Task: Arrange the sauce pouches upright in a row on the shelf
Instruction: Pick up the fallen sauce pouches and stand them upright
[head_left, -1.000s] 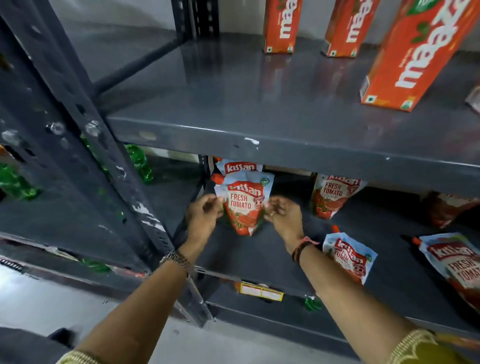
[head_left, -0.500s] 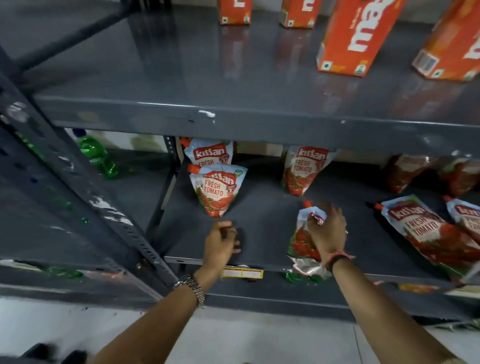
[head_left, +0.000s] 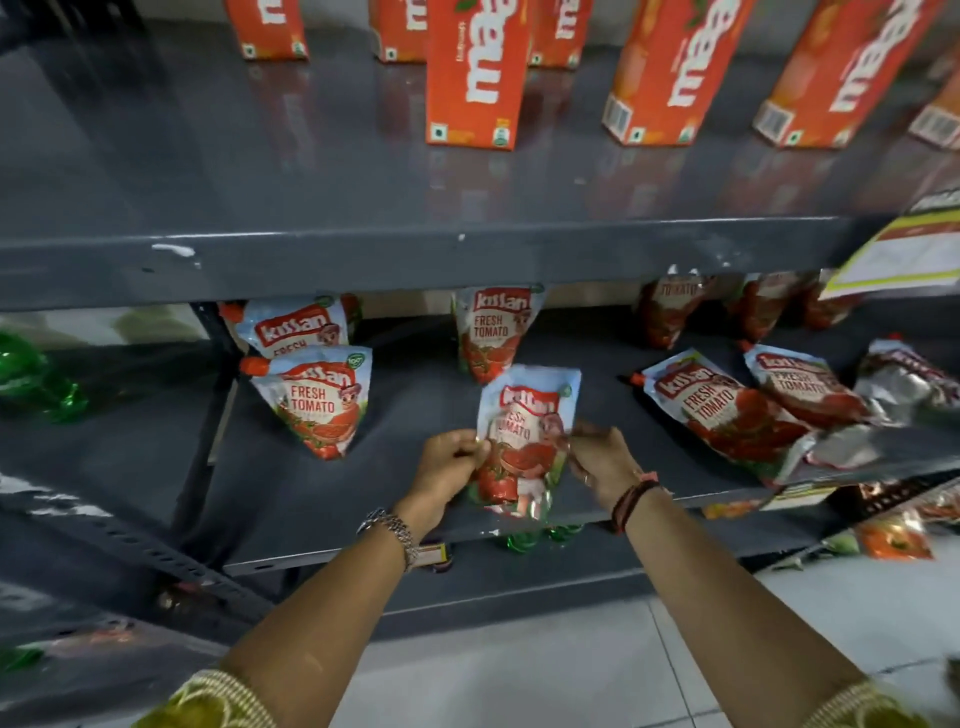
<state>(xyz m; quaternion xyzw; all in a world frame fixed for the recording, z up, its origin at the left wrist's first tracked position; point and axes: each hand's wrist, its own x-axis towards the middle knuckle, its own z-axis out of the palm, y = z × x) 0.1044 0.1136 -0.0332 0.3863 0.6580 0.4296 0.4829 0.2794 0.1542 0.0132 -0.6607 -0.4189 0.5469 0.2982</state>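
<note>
Both my hands hold one red and white tomato sauce pouch upright near the front of the grey lower shelf. My left hand pinches its left edge and my right hand its right edge. Two pouches stand upright at the left, one in front and one behind. A third upright pouch stands behind the held one. Two pouches lie flat at the right, beside a silver-backed one. More pouches stand in shadow at the back right.
Orange juice cartons stand in rows on the upper shelf. Green bottles sit in the neighbouring rack at the left. A yellow label hangs off the upper shelf at the right. More packets lie low at the right, above white floor tiles.
My right hand lifted the pouch from the shelf's front edge and stood it up. My left hand came over and took its left side. The view shifted right.
</note>
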